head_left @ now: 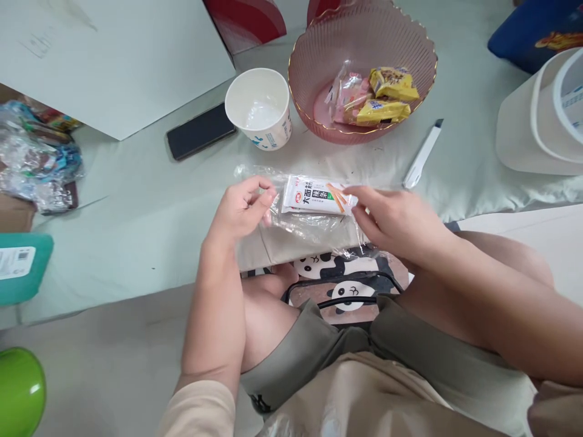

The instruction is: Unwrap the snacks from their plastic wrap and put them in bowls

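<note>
My left hand (243, 206) is closed, pinching the left side of a clear plastic bag (310, 229). A white snack packet (314, 195) with dark lettering and a picture of orange-brown sticks lies level amid the bag's film. Whether the packet is fully inside the bag I cannot tell. At the packet's right end, my right hand (401, 221) grips its corner between thumb and fingers, with film close around them. Both hands are over the front edge of the cloth-covered table (136, 237).
Behind the hands stand a paper cup (268, 130) and a pink bowl (305, 91) with several wrapped snacks. A phone (200, 132) lies left of the cup. A white utility knife (423, 155) rests right of the bag. Farther right is a white plastic container (519, 133); wrapped snacks (40, 152) pile up at left.
</note>
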Action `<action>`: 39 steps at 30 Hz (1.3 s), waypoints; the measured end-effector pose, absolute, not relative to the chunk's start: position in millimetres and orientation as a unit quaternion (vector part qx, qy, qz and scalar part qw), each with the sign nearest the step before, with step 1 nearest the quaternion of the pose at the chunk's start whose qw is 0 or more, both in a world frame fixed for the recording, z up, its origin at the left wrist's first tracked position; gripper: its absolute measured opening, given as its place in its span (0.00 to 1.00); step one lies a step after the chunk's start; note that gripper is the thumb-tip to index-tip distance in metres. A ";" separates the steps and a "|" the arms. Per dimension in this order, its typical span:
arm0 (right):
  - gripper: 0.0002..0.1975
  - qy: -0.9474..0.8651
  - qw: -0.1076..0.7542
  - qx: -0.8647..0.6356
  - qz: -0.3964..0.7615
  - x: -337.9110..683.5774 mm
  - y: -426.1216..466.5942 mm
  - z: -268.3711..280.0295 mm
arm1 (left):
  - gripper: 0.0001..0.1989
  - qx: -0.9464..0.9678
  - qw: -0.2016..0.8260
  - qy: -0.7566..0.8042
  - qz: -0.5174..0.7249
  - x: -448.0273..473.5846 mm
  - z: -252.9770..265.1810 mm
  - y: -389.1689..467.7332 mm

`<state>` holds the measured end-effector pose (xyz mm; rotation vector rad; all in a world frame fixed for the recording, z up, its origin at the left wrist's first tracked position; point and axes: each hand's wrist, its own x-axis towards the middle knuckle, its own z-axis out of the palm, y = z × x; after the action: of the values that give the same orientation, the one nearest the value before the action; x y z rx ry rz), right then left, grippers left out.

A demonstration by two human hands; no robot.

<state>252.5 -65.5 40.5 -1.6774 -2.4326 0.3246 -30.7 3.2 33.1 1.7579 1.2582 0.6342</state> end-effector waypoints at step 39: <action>0.28 -0.835 0.079 -0.534 0.108 217.7 -48.8 15.3 | 0.41 0.790 0.288 0.540 -0.037 -30.6 32.1 8.1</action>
<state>217.7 -48.8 15.3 -1.5986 -2.4973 0.3223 -30.6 8.1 32.1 2.1099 1.4410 -0.0985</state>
